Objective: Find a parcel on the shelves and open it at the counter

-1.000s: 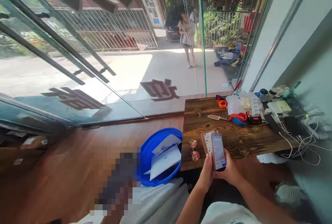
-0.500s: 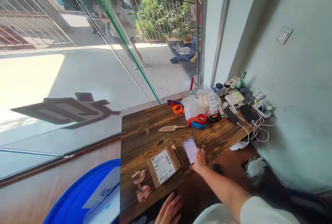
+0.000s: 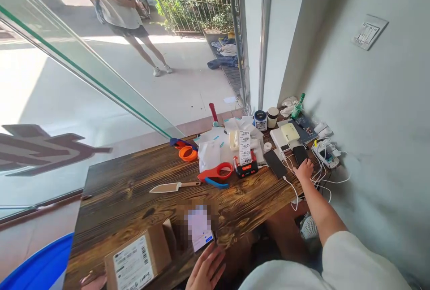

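Observation:
My right hand (image 3: 304, 170) is at the far right of the table, its fingers closed on the near end of a black phone (image 3: 299, 154). Some of the fingertips are hard to make out. My left hand (image 3: 205, 268) is at the table's near edge with fingers stretched out, holding nothing. Just beyond it lies a phone with a lit screen (image 3: 199, 227), partly blurred. Left of that phone is a cardboard box (image 3: 159, 247) with a white label. A second dark phone (image 3: 275, 164), with a white cable attached, lies left of my right hand.
A knife (image 3: 173, 187), scissors (image 3: 221, 171), orange tape (image 3: 188, 153) and a red-black label device (image 3: 247, 169) lie on the wooden table (image 3: 117, 187). White cables (image 3: 322, 173) tangle around a power strip (image 3: 327, 153). Beyond the glass stands a person (image 3: 122, 7).
My right hand has let go of the lit phone and moved right to the black phone. My left hand is now beside the lit phone. The view has turned right.

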Demonstrator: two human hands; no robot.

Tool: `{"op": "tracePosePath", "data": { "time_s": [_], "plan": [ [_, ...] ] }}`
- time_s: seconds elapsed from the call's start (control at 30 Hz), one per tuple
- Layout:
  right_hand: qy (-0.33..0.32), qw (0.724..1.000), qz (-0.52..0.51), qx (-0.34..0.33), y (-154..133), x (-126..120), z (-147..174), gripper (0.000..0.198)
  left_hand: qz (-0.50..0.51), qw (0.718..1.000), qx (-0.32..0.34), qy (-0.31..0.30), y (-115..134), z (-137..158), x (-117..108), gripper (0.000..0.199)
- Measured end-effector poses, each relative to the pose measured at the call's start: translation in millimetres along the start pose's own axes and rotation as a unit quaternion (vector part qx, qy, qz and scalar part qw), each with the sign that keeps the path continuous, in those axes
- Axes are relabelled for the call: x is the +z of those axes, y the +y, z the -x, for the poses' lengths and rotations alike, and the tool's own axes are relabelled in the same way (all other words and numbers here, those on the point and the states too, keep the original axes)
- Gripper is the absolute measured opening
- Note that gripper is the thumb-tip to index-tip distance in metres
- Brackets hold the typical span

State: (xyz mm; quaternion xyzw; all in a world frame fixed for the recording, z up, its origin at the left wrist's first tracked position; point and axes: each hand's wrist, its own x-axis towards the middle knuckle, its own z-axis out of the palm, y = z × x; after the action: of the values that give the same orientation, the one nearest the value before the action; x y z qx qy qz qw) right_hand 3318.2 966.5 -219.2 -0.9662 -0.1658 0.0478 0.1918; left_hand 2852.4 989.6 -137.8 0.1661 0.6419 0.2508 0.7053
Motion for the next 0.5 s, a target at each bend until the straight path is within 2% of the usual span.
{"op": "tracePosePath", "data": {
  "time_s": [0.1,0.27,0.4,0.5],
  "plan": [
    [-0.035,0.999,0.025,0.024,7,-5,-25,0.082,-0.029,1.0,0.001,-0.012,-3,4,36,0.058],
    [-0.093,0.994,0.012,0.048,4,-20,-48,0.085,-0.077,0.997,0.003,-0.029,7,13,77,0.044],
    [-0.098,0.994,-0.051,0.009,3,-52,-43,0.081,-0.111,0.989,0.033,-0.089,21,24,122,0.047],
    [-0.098,0.985,-0.132,-0.042,2,-82,-20,0.076,-0.124,0.974,0.075,-0.177,26,37,166,0.055]
  ]
}}
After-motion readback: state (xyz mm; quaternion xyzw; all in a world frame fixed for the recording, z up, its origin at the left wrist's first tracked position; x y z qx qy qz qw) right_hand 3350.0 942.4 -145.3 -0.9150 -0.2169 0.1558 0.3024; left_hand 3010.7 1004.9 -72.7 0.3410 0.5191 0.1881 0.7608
